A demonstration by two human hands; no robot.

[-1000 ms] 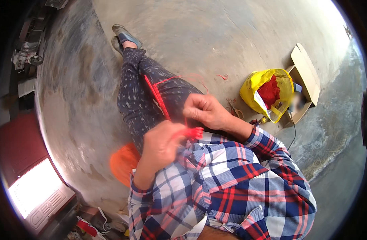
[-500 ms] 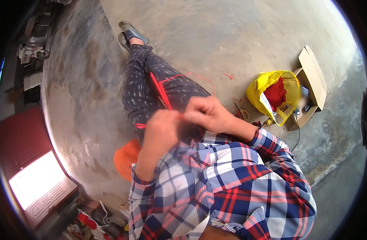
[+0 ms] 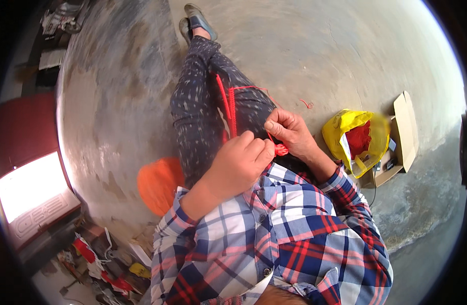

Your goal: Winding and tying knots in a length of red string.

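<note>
A red knotted cord point(image 3: 233, 113) stretches over my thighs, one strand plain and the other ridged with a tight row of knots. Its near end runs into my left hand point(image 3: 241, 162), whose fingers are closed around it. A looped red bunch point(image 3: 280, 149) pokes out between my two hands. My right hand point(image 3: 294, 134), just to the right, pinches a thin red strand between thumb and forefinger. From there the thin strand arcs across my dark patterned trousers point(image 3: 195, 109). What lies inside my left fist is hidden.
To the right on the concrete floor, a yellow plastic bag point(image 3: 331, 133) holds red cord point(image 3: 359, 138). An open cardboard box point(image 3: 407, 129) stands behind it. A red scrap point(image 3: 306, 104) lies near the bag. An orange round seat point(image 3: 159, 185) is at my left.
My hands have drawn slightly apart, and the looped red bunch now shows between them. The left hand has turned and moved right. The whole view has shifted, so the bag appears lower.
</note>
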